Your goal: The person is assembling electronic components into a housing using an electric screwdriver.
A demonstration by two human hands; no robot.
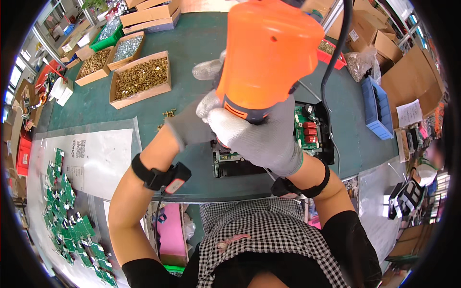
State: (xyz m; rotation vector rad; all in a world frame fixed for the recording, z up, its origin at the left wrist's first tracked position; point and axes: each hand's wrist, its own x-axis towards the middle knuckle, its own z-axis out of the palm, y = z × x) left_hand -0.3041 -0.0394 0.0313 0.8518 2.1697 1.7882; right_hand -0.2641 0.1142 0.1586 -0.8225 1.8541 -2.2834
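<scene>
Both my hands wear grey gloves with whitish coated fingers. My right hand (254, 134) is wrapped around the lower part of a large orange power drill (271, 53), held upright close to the camera. My left hand (192, 122) reaches in beside it; its fingers pass behind the right hand and the drill, so their grip is hidden. Beneath the hands lies a black housing (328, 144) with a green circuit board (300, 115) carrying red components (310, 132). The drill's tip cannot be seen.
Cardboard trays of brass-coloured fasteners (141, 77) stand back left, with a few loose ones (169, 114) nearer. Green circuit boards (72, 230) lie on the left. A black cable (331, 72) hangs on the right, near a blue bin (377, 110) and a red tray (338, 61).
</scene>
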